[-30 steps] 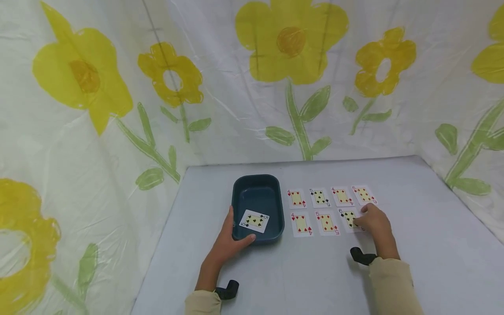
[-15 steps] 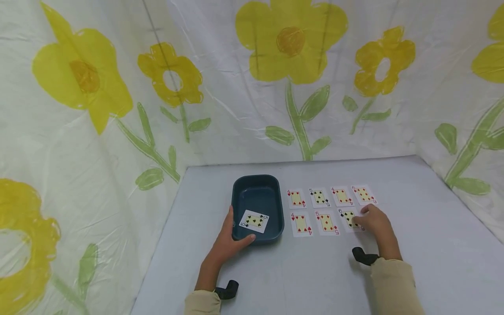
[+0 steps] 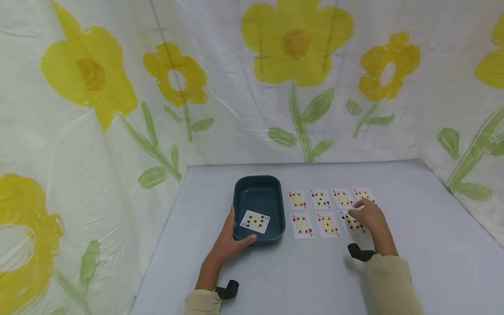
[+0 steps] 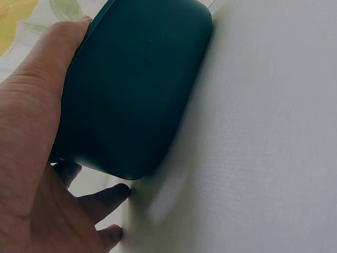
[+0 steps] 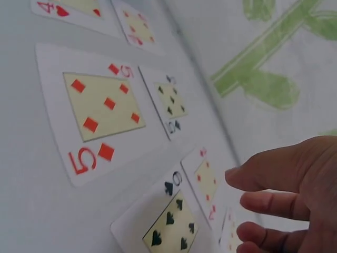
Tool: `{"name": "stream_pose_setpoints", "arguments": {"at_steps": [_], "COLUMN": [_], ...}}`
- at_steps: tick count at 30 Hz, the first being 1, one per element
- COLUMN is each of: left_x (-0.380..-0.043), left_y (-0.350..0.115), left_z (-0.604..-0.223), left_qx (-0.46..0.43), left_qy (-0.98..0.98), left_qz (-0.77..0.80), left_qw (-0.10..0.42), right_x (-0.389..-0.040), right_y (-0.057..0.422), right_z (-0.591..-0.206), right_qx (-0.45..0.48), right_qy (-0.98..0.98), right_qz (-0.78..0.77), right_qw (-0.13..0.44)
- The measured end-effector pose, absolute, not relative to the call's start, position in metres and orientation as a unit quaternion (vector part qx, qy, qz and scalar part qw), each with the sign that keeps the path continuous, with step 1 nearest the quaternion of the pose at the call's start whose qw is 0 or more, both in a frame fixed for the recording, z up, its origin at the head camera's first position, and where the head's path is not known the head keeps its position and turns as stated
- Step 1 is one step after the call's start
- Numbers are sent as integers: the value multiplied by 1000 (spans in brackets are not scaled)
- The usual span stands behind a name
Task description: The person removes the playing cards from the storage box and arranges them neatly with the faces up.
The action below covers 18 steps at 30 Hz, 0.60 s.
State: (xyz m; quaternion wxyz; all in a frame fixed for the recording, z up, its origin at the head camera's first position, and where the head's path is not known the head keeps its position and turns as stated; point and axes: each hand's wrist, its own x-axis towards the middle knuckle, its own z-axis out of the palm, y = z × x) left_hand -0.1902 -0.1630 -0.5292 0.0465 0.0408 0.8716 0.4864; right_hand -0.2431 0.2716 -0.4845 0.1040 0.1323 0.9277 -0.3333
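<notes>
My left hand (image 3: 228, 240) grips the near left corner of a dark teal tray (image 3: 257, 194), thumb at its rim and the other fingers along its side. A five of clubs (image 3: 255, 222) lies face up inside the tray. My right hand (image 3: 372, 218) is over the six of spades (image 3: 351, 223), covering part of it in the head view. In the right wrist view, the fingers are loosely bent, hold nothing and stand apart from the six of spades (image 5: 171, 221). The six of diamonds (image 3: 363, 194) lies just beyond the fingertips, partly hidden.
Two rows of face-up playing cards lie right of the tray, among them a four of hearts (image 3: 302, 225), a five of diamonds (image 3: 328, 225) and a five of spades (image 3: 321, 199). A flower-printed white curtain (image 3: 244, 131) borders the white table (image 3: 307, 275).
My right hand has come up off the six of spades and moved slightly away toward the far row. The head view has shifted a little. My left hand stays on the tray.
</notes>
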Motion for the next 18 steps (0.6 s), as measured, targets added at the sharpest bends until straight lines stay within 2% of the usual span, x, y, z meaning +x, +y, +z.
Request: {"name": "stream_pose_setpoints", "arguments": {"at_steps": [9, 18], "left_x": [-190, -190], "left_y": [-164, -163], "left_z": [-528, -531], "left_qx": [52, 49], "left_qy": [868, 866], "left_qz": [492, 495], "left_qw": [40, 38], "right_x": [-262, -287], "right_y": [238, 185], "right_z": [-457, -428], "right_qx": [80, -2], "right_qy": [930, 935], "right_qz": [-352, -350], "right_qw": [74, 58]}}
